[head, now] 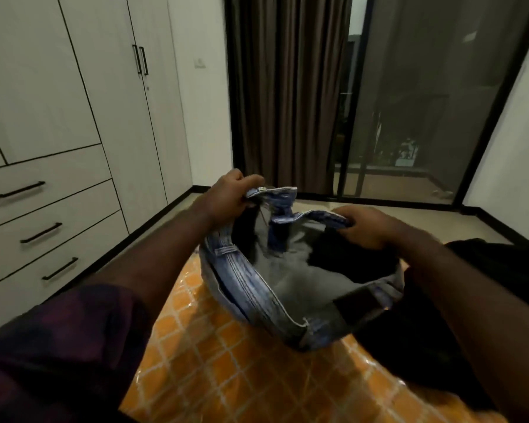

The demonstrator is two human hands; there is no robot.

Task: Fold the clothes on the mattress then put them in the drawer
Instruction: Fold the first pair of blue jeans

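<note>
A tall pale wardrobe [74, 102] fills the left wall, its doors closed and its three drawers [52, 209] shut flush, each with a dark bar handle. Brown curtains [287, 87] and a black-framed sliding glass door [425, 102] close off the far end of the room. A strip of bare light floor [409, 206] runs in front of the glass, and a narrower strip lies between the wardrobe's black baseboard and the near edge of the bed. An orange, lattice-patterned mattress [226, 361] spreads across the lower frame, its left edge running alongside the drawers with open floor between. A heap of dark clothing [501, 264] lies on the mattress's right side, reaching under the right forearm. A pair of blue jeans [257, 285] hangs above the far part of the mattress, its waistband pulled open into a wide loop; whether its lower folds touch the bedding cannot be told. The left hand [229, 193], below a dark purple sleeve [58, 346], has its fingers clenched around the waistband at the metal button. The right hand [364, 227] curls its fingers over the opposite rim of the waistband, the two hands apart.
</note>
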